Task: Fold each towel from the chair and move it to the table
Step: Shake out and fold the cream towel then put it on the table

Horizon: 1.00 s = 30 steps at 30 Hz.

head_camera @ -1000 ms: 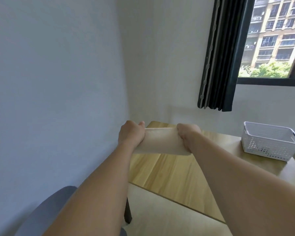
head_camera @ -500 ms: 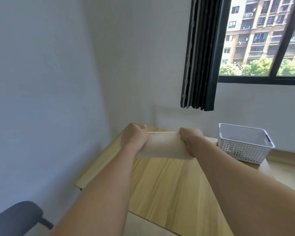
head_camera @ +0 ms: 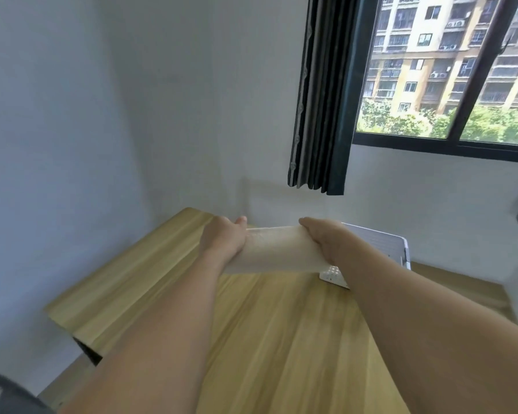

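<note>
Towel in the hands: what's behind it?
Behind the towel, held by the left hand and right hand, are the table and white basket. The basket's inside is hidden.

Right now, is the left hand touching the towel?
Touching. The head view shows the left hand closed around the left end of the towel, with the right hand gripping the other end.

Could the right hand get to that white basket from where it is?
Probably yes: the right hand is right in front of the basket, nothing between, but it grips the towel.
</note>
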{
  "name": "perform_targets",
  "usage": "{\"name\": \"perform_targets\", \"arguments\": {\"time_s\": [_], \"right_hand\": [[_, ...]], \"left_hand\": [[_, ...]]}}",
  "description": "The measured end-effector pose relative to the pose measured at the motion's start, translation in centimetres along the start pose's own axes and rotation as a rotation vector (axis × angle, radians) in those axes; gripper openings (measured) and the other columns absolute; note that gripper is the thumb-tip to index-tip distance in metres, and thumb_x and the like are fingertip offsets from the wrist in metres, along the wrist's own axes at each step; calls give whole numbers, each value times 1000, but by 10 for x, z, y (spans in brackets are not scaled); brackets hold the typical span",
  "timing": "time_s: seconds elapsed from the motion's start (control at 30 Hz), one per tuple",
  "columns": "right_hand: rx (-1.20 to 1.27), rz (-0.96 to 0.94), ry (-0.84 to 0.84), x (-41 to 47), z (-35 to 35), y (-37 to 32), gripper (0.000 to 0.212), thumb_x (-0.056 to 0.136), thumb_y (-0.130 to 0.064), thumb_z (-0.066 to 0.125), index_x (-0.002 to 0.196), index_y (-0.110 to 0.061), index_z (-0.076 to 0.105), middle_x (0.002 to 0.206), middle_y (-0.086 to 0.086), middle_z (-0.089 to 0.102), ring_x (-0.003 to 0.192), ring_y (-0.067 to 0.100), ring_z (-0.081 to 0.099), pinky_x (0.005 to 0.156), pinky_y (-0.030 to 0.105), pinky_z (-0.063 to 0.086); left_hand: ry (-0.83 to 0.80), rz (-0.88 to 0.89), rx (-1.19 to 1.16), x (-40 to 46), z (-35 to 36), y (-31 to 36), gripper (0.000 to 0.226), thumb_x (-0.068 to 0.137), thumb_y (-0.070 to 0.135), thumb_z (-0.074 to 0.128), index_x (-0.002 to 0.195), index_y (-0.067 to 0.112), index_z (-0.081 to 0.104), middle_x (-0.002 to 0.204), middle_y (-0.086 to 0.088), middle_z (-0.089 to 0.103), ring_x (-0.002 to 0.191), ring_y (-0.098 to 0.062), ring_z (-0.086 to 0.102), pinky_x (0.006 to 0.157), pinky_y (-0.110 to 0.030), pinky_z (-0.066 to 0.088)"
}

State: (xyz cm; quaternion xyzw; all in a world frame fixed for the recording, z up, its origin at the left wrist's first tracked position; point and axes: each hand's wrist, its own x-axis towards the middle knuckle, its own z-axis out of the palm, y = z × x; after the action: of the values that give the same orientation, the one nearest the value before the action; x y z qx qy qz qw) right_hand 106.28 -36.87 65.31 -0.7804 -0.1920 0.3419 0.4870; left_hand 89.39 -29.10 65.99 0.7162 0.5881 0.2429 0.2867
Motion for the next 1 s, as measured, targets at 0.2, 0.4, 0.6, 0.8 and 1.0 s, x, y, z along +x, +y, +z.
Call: {"name": "perform_targets", "arguments": {"time_s": [0.2, 0.4, 0.6, 0.8, 1.0], "right_hand": [[40, 38, -439, 40, -105, 33, 80, 73, -47, 76, 129, 2, 48, 114, 14, 68, 91, 24, 70, 74, 36, 59], [-20, 21, -596, 100, -197, 41, 54, 83, -30, 69, 123, 4, 54, 108, 15, 67, 91, 24, 68, 75, 35, 58], [-128, -30, -611, 144, -253, 30, 52, 84, -29, 69, 122, 5, 55, 112, 16, 66, 90, 26, 67, 71, 34, 57], [-214, -84, -666, 208, -293, 19, 42, 87, -21, 66, 122, 0, 58, 112, 14, 66, 101, 30, 64, 90, 43, 54], [-676, -179, -792, 323, -302, -16, 32, 88, -1, 62, 120, -3, 58, 121, 13, 63, 106, 27, 63, 94, 34, 52]], "left_hand": [[-105, -16, -50, 1, 82, 40, 66, 88, 59, 48, 104, -3, 66, 108, -20, 67, 97, -34, 62, 73, -34, 40], [-185, 23, -183, -22, 145, 105, 58, 84, 62, 56, 54, 16, 36, 54, -1, 42, 54, -21, 41, 53, -31, 26], [-287, 89, -377, -36, 186, 145, 56, 68, 62, 68, 63, 17, 36, 59, -2, 40, 47, -12, 39, 45, -23, 27], [-402, 112, -447, -17, 232, 177, 41, 67, 41, 76, 68, 13, 46, 52, 8, 57, 43, -3, 54, 39, -16, 40], [-455, 111, -167, 55, 302, 203, 30, 78, 38, 76, 87, 14, 61, 84, 2, 66, 75, -12, 62, 63, -26, 50]]}}
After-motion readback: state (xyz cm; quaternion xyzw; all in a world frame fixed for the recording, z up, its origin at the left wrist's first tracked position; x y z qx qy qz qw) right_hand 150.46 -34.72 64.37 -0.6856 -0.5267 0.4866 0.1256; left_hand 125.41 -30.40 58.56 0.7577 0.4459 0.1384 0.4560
